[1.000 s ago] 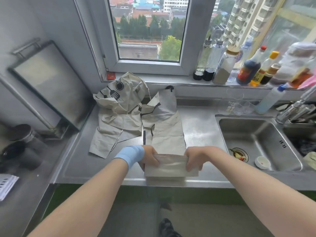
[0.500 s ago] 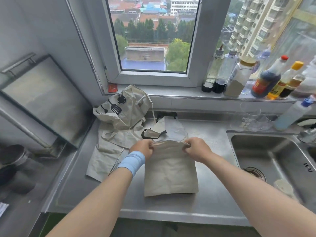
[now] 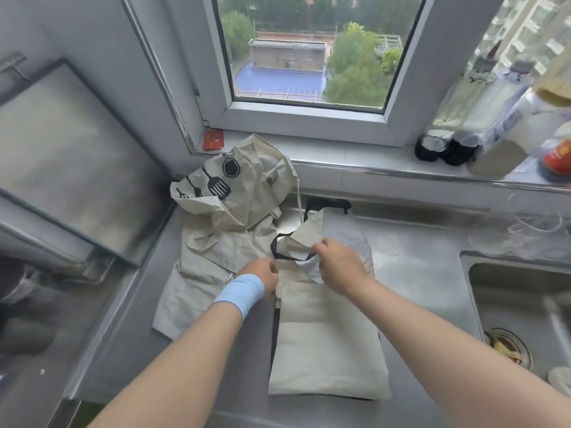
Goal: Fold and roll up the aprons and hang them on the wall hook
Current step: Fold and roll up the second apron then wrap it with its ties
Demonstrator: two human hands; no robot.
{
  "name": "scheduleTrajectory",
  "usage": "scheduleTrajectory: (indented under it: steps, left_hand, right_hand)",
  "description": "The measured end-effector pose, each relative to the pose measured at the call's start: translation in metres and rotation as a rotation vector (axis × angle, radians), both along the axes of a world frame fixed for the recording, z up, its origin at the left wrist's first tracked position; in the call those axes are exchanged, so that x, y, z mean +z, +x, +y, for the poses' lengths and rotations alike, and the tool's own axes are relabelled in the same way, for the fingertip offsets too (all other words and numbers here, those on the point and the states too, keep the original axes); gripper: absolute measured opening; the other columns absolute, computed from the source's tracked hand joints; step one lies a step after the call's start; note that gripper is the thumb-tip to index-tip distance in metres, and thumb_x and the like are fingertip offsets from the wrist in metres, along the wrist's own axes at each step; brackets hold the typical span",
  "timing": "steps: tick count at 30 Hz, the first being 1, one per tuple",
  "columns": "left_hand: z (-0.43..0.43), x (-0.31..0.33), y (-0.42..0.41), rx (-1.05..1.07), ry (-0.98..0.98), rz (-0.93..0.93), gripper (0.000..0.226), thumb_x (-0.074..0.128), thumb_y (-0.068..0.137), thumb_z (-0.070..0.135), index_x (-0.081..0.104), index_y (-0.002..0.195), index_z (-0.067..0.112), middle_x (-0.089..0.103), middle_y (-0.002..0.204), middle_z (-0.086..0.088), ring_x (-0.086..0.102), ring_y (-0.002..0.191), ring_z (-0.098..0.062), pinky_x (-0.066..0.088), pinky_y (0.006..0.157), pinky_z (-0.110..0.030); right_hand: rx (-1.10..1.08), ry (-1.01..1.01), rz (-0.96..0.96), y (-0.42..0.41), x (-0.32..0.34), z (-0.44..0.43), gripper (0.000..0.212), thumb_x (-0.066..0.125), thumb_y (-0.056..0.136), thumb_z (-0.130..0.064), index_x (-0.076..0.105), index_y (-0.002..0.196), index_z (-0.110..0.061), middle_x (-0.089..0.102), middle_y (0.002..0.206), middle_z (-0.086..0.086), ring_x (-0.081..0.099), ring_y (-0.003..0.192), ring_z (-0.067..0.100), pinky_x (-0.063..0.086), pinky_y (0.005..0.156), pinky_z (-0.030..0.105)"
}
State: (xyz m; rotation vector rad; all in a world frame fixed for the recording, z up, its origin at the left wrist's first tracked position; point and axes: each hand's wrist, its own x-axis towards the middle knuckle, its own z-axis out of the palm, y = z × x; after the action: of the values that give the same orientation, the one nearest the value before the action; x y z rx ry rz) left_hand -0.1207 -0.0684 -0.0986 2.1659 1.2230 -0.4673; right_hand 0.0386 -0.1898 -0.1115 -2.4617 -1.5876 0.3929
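Note:
A beige apron with black trim (image 3: pixel 327 341) lies folded into a flat rectangle on the steel counter (image 3: pixel 411 267). Its bib end sticks up loose at the far side. My left hand (image 3: pixel 262 274), with a blue wristband, holds the folded apron's far left corner. My right hand (image 3: pixel 338 267) pinches the loose bib fabric and black strap just beyond the fold. A second beige apron with black utensil prints (image 3: pixel 238 205) lies crumpled to the left, against the window sill. No wall hook is in view.
A sink (image 3: pixel 525 310) with a drain strainer lies to the right. Several bottles (image 3: pixel 482 125) stand on the window sill at the right. A steel appliance lid (image 3: pixel 61 156) slopes up on the left. A small red packet (image 3: pixel 213 139) sits on the sill.
Both hands carried the apron's near edge away from me and folded it over. The right hand then let go of that edge and took the loose bib end. The camera moved closer.

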Motion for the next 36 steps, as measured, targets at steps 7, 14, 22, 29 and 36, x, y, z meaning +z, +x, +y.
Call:
scheduleTrajectory:
  steps: [7,14,22,29,36]
  left_hand:
    - [0.021,-0.005,-0.015,0.019,-0.172,0.121,0.023,0.054,0.082,0.025,0.072,0.091,0.013,0.071,0.081,-0.005,0.064,0.071,-0.026,0.054,0.073,-0.028]
    - [0.013,-0.013,-0.023,0.060,-0.386,0.100,0.021,0.061,0.076,0.020,0.072,0.094,0.016,0.076,0.086,-0.002,0.067,0.068,-0.024,0.055,0.073,-0.028]
    - [0.001,-0.021,-0.020,0.065,-0.253,-0.077,0.011,0.071,0.078,0.028,0.074,0.086,0.021,0.070,0.071,0.001,0.065,0.068,-0.017,0.051,0.071,-0.021]
    - [0.005,-0.002,-0.016,-0.073,-0.208,0.072,0.005,0.060,0.085,0.020,0.064,0.083,0.019,0.065,0.066,-0.001,0.057,0.054,-0.020,0.046,0.053,-0.019]
    - [0.023,0.006,0.001,-0.122,0.012,0.192,0.021,0.056,0.088,0.020,0.069,0.101,0.009,0.070,0.104,-0.009,0.068,0.099,-0.028,0.053,0.084,-0.032]
  right_hand:
    - [0.634,-0.192,-0.172,-0.037,-0.006,0.079,0.053,0.049,0.085,0.002,0.064,0.123,-0.032,0.064,0.122,-0.008,0.062,0.106,0.024,0.045,0.070,0.032]
    - [0.740,-0.317,-0.372,-0.035,-0.017,0.087,0.031,0.050,0.092,-0.004,0.059,0.120,-0.013,0.058,0.113,0.006,0.063,0.093,0.032,0.035,0.062,0.036]
    - [0.489,-0.233,-0.240,-0.012,0.006,0.077,0.024,0.052,0.092,-0.012,0.069,0.105,-0.025,0.056,0.107,-0.003,0.062,0.089,0.025,0.049,0.065,0.035]
    - [0.343,-0.043,-0.186,-0.021,0.007,0.065,0.043,0.047,0.082,0.010,0.064,0.112,-0.016,0.053,0.120,0.004,0.064,0.088,0.030,0.044,0.056,0.035]
    - [0.167,0.165,-0.033,-0.001,-0.002,0.039,0.040,0.049,0.078,0.012,0.060,0.102,-0.019,0.055,0.111,0.002,0.058,0.083,0.032,0.039,0.060,0.033]
